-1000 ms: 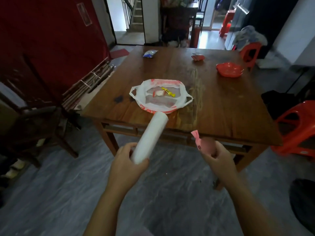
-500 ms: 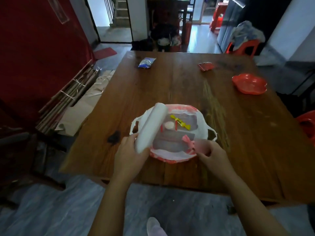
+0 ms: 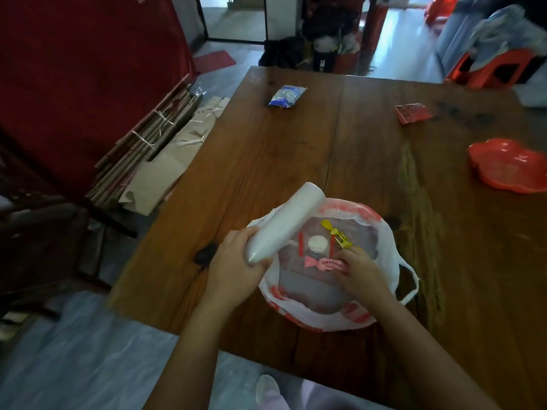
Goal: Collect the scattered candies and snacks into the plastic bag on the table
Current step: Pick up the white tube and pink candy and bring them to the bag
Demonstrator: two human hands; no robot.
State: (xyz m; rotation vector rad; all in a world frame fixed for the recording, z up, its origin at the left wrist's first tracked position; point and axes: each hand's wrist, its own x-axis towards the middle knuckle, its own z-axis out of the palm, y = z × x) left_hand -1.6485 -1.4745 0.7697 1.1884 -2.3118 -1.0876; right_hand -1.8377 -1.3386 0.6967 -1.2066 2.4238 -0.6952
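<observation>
The plastic bag (image 3: 388, 252) lies wide open on the table (image 3: 296, 149), close to the near edge. The right hand (image 3: 359, 270) is over the bag's mouth, and its bent fingers pinch one end of a pink candy (image 3: 325, 263). The candy lies sideways, long way left to right, with its free twisted end pointing left. The left hand (image 3: 233, 267) is wrapped round the low end of a white roll (image 3: 285, 220) that slants up and away over the bag's rim. A yellow candy (image 3: 340, 236) and a round white candy (image 3: 316, 243) sit in the bag. Farther off lie a blue packet (image 3: 287, 96) and a red packet (image 3: 413, 113).
</observation>
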